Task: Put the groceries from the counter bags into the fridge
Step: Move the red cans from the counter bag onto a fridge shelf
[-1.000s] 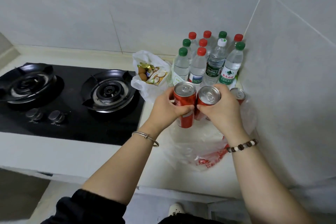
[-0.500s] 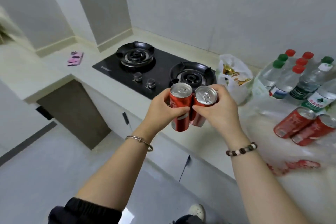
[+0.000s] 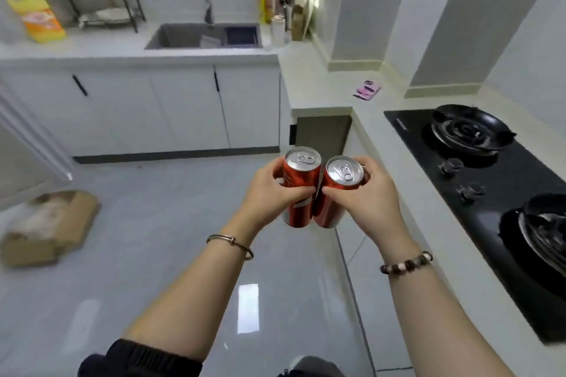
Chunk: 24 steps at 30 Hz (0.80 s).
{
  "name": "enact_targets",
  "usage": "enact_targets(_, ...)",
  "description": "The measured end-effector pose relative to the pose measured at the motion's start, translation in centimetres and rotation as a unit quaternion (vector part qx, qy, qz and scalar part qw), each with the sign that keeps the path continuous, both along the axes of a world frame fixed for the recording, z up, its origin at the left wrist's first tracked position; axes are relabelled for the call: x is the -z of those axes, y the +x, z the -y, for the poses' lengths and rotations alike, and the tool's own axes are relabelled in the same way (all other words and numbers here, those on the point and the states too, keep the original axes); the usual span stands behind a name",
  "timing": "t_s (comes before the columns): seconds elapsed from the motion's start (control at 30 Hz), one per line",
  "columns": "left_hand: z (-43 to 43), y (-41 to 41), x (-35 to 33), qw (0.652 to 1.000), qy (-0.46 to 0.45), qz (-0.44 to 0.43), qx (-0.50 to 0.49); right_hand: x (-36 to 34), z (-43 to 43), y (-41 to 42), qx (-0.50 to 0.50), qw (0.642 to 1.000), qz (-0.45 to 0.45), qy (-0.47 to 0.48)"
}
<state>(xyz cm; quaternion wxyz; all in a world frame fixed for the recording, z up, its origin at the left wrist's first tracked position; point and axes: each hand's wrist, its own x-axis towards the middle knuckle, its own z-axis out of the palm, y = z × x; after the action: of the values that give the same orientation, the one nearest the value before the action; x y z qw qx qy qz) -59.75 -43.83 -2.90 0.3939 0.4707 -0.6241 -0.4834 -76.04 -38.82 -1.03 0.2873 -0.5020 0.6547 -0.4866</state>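
Presently, the carrying step is judged to be in hand. The left hand [image 3: 269, 193] is gripping the left can [image 3: 298, 184], fingers curling round its body. The right hand [image 3: 364, 199] is gripping the right can [image 3: 329, 208] likewise, thumb lying across the front. Both cans are being held upright and touching side to side, between the two palms, over open floor [image 3: 153, 239].

The black hob [image 3: 490, 180] is lying to the right of the right hand. A cardboard box [image 3: 46, 223] is sitting on the floor well to the left of the left hand. The sink [image 3: 183, 40] is lying well beyond both hands.

No fridge is showing plainly. A white panel [image 3: 27, 138] far left of the left hand may be its door; this cannot be told. The next move is calling for reaching the fridge, and, with both hands occupied, freeing one to open it.
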Motion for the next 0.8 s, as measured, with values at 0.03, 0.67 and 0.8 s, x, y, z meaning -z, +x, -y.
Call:
enact_targets(0.03, -0.1, 2.0, 0.0, 0.999, 0.002, 0.003, -0.037, 0.0, 1.1, 1.6, -0.037, 0.999, 0.004, 0.001)
enact_targets(0.67, -12.4, 23.2, -0.7, 0.860, 0.017, 0.010, -0.510, -0.5, 4.3, 25.9, -0.509, 0.860, 0.008, 0.018)
enact_targets(0.8, -16.6, 27.0, -0.8, 0.829, 0.010, 0.009, -0.559, -0.2, 1.3, 31.6, -0.564, 0.826, 0.010, 0.020)
